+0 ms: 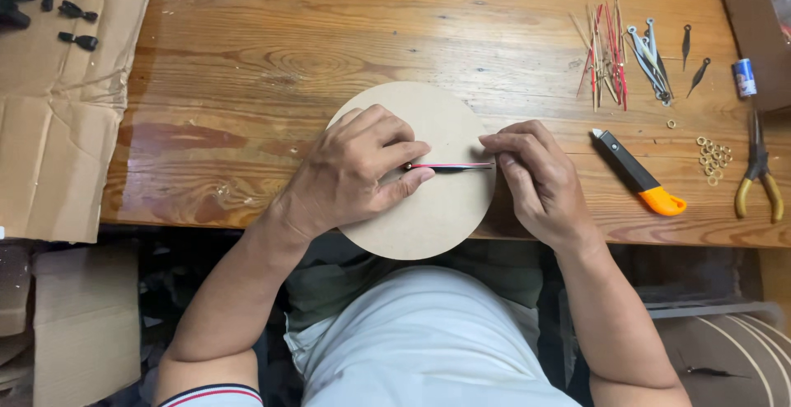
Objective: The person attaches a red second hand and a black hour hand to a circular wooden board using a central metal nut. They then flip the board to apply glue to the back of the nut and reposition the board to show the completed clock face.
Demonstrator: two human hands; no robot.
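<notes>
One round pale fibreboard disc point(428, 209), flat at the near edge of the wooden worktop point(247, 86), overhanging slightly. On it, one thin red clock hand point(451, 166), lying level. Left hand point(354, 172): grip pinched on the hand's left end. Right hand point(535, 176): fingertips pressed together on its right end. Right of these: one black-and-orange utility knife point(638, 174), one cluster of small brass rings point(713, 154) (too small to count), one pair of yellow-handled pliers point(758, 172). Farther: one bundle of red and tan thin sticks point(606, 49), one group of silvery hands point(651, 61), two dark pointed hands point(692, 61).
</notes>
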